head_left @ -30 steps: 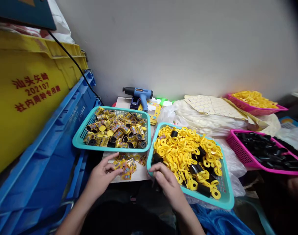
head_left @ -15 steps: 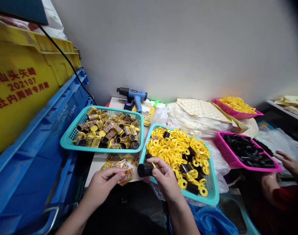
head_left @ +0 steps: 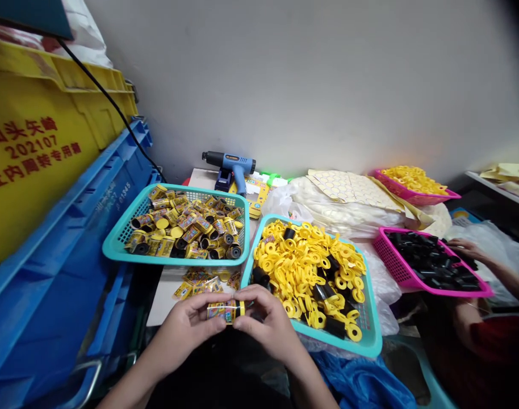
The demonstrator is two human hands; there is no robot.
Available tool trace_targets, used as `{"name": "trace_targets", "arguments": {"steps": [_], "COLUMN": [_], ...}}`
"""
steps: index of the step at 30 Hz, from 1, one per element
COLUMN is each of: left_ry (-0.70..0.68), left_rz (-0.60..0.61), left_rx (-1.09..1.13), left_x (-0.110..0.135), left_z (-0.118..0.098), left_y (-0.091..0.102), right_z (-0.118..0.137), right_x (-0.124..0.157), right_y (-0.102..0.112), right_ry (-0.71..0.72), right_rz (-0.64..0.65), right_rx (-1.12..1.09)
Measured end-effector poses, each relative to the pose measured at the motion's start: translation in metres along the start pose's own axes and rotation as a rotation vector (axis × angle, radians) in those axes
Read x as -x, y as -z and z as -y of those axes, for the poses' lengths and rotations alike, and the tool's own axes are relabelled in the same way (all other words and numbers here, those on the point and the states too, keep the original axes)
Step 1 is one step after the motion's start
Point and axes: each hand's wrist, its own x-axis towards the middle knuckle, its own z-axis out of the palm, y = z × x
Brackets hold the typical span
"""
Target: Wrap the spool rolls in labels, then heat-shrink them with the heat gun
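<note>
In front of me, my left hand [head_left: 195, 324] grips a printed yellow sleeve [head_left: 220, 311] from its left side. My right hand [head_left: 263, 315] pinches the black tube with a yellow ring [head_left: 241, 308] at the sleeve's right end. The sleeve sits around the tube, and fingers hide part of both. Just beyond lie more flat printed sleeves [head_left: 195, 283] on the white table [head_left: 158, 309]. The turquoise basket at my right [head_left: 373, 318] holds yellow ring-shaped parts [head_left: 304, 267] and some black tubes. In the left turquoise basket [head_left: 174, 260] are many sleeved tubes [head_left: 191, 221].
A blue heat gun [head_left: 238, 165] rests on its stand at the back. Pink baskets hold black tubes [head_left: 432, 264] and yellow parts [head_left: 415, 179]. A co-worker's hand [head_left: 466, 250] reaches over the nearer pink basket. Blue crates [head_left: 80, 272] stand along the left.
My hands have come together, and the printed sleeve now surrounds the black tube instead of lying flat in my left hand. The co-worker's hand has moved left over the pink basket.
</note>
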Motion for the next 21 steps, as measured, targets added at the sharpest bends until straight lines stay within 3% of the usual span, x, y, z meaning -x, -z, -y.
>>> {"name": "trace_targets", "arguments": {"steps": [2,6,9,16,19,21], "left_ry": [-0.015,-0.002,0.043,0.033,-0.012,-0.116], "left_rz": [-0.024,-0.019,0.022,0.08,0.142,0.117], "left_rx": [0.048,0.081,0.152,0.184,0.066,-0.085], "left_x": [0.002,0.006,0.007,0.012,0.012,0.003], "left_z": [-0.002,-0.008,-0.012,-0.004,-0.004,-0.01], "left_y": [-0.005,-0.017,-0.022,-0.027,-0.027,-0.019], "right_z": [-0.004,-0.011,-0.016,-0.022,-0.018,-0.013], "right_x": [0.0,-0.002,-0.004,-0.001,0.005,0.01], "right_y": [-0.006,-0.018,-0.026,-0.022,-0.015,-0.011], "right_ry": [0.018,-0.213,-0.287,-0.2,-0.17,-0.135], "right_rz": [0.019,0.061,0.131,0.124,0.169,0.138], "right_rx": [-0.175,-0.638,-0.807,-0.759,-0.664,-0.566]}}
